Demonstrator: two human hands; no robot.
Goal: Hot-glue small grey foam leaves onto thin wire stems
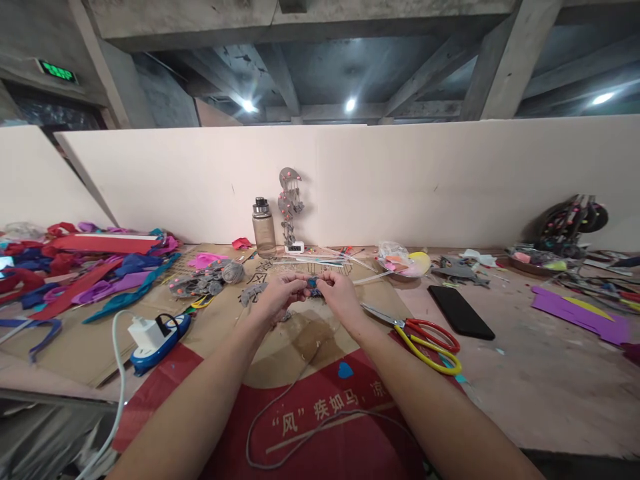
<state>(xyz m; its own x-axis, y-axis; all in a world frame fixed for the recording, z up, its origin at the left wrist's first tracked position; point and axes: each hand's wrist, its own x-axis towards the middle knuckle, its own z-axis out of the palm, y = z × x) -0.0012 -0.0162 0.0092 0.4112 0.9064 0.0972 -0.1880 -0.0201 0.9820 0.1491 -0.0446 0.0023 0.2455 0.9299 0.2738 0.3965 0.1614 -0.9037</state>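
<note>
Both my hands meet over the middle of the cardboard sheet [280,337]. My left hand [280,293] and my right hand [336,291] are closed in a pinch on a small grey and blue craft piece [314,285] held between them. Most of that piece is hidden by my fingers. A grey felt scrap [251,293] lies just left of my left hand. Scissors with red and yellow handles [425,337] lie to the right of my right forearm.
A black phone [460,311] lies right of the scissors. A water bottle [263,227] and a grey felt ornament [289,203] stand by the back board. Coloured felt strips [85,270] pile at left, a white charger on a blue power strip [157,337] nearby. A red printed sheet [320,413] lies near me.
</note>
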